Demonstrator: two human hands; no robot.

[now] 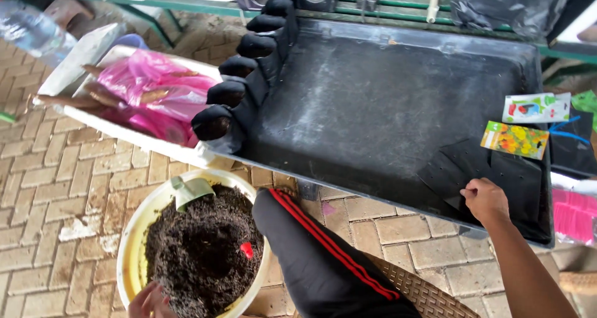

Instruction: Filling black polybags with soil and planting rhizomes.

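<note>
Brick paving runs under everything, with a green metal rack along the top edge of the view. On it sits a big black tray, tilted from about 11 o'clock down to 4 o'clock. A row of filled black planting bags leans along the tray's left wall, running from 12 o'clock down to 7 o'clock.

The right hand sits at the tray's lower right corner, fingers curled and pinching the edge of a stack of flat empty black bags. That stack lies just at 11 o'clock from the hand, touching it, its long axis slanting toward 10 o'clock. Two seed packets lie at about 1 o'clock from the hand, near but apart from it.

The left hand is at the bottom left, resting on the rim of a cream bucket full of dark soil; only part of it shows, so I cannot tell whether it grips the rim. A pale green scoop stands in the soil at 1 o'clock from this hand. The right hand is far nearer the empty bags; the person's knee in dark trousers lies between the two hands.
</note>
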